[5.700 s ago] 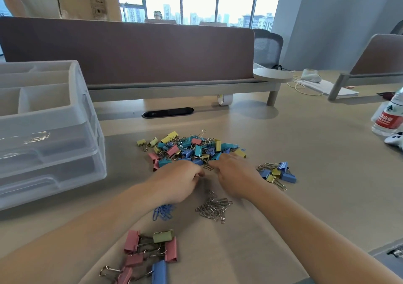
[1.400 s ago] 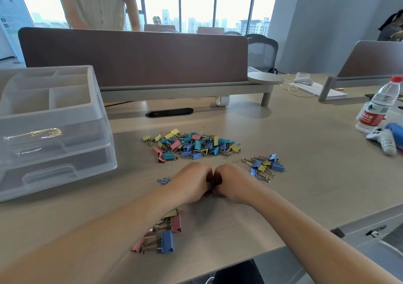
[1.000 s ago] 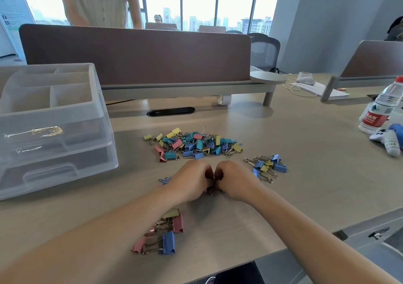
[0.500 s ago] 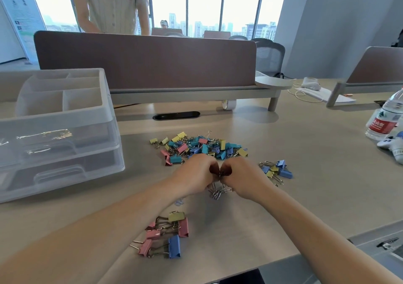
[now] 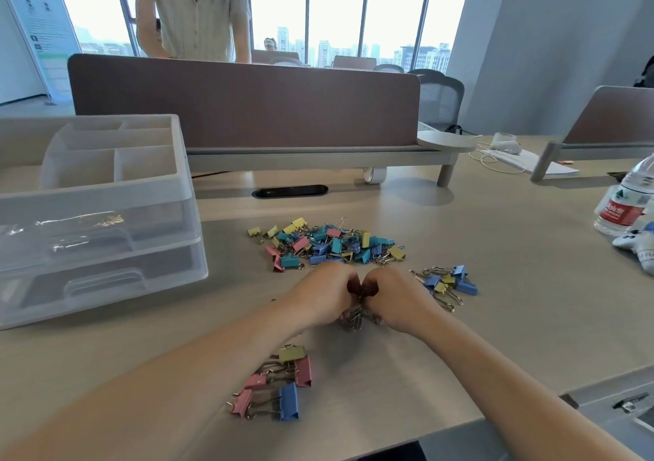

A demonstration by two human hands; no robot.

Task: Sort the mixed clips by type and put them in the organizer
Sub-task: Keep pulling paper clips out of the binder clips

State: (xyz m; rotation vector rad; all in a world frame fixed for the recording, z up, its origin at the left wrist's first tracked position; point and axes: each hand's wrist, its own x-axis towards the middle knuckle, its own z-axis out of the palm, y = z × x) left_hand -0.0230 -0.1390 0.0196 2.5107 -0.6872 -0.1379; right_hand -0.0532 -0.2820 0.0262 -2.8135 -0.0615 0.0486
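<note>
My left hand [image 5: 327,294] and my right hand [image 5: 393,298] meet knuckle to knuckle at the table's middle, fingers curled around a bunch of silver paper clips [image 5: 354,317] that hangs below them. Behind the hands lies the mixed pile of small coloured binder clips [image 5: 325,243]. A smaller group of blue and yellow binder clips [image 5: 447,282] sits to the right. Large pink, blue and yellow binder clips [image 5: 279,386] lie near my left forearm. The clear plastic organizer [image 5: 102,191] stands at the left, with open top compartments and two drawers.
A brown desk divider [image 5: 244,103] runs across the back, and a person stands behind it. A water bottle [image 5: 628,202] and a white game controller [image 5: 637,246] sit at the right edge. The table's front edge runs close under my right forearm.
The hands left the mixed pile, closed together over the silver paper clips and now lift them slightly. The blue paper clips beside my left hand are out of sight. The camera has tilted up.
</note>
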